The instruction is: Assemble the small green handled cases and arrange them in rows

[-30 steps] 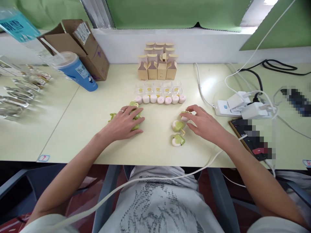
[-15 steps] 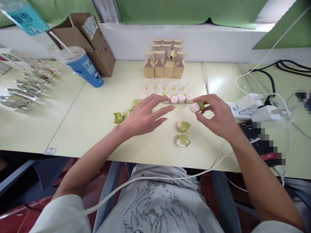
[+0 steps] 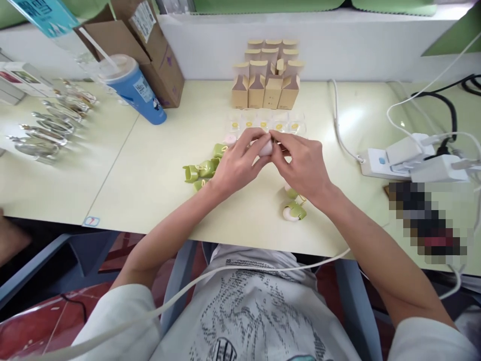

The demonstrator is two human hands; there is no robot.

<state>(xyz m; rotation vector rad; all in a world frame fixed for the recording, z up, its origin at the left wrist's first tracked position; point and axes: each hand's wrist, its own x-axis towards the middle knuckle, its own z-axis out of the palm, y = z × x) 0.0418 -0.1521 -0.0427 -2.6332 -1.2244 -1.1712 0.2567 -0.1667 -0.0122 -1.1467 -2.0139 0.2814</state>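
Note:
My left hand [image 3: 240, 163] and my right hand [image 3: 302, 163] meet over the table, both closed with fingertips pinching a small rounded pale pink piece [image 3: 266, 148]. Fingers cover most of it, and its green cap is out of sight. By my left wrist lie several loose green leaf-shaped caps [image 3: 206, 168] with yellowish loops. Below my right hand is a pale pink piece with a green cap [image 3: 295, 211]; another, partly covered by the hand, lies just above it. Beyond my fingers stand clear plastic cups [image 3: 279, 123] with yellow marks and a pink piece [image 3: 230, 139].
Small open cardboard boxes [image 3: 265, 93] stand against the wall. At left are a blue drink cup [image 3: 141, 95], a brown carton [image 3: 167, 75] and several glass bottles [image 3: 47, 133]. A power strip [image 3: 381, 163] with chargers sits at right, and a white cable [image 3: 225, 269] crosses before my body.
My left hand has moved right and closed on the pink piece. My right hand has brought that piece left to meet it. The view has shifted slightly.

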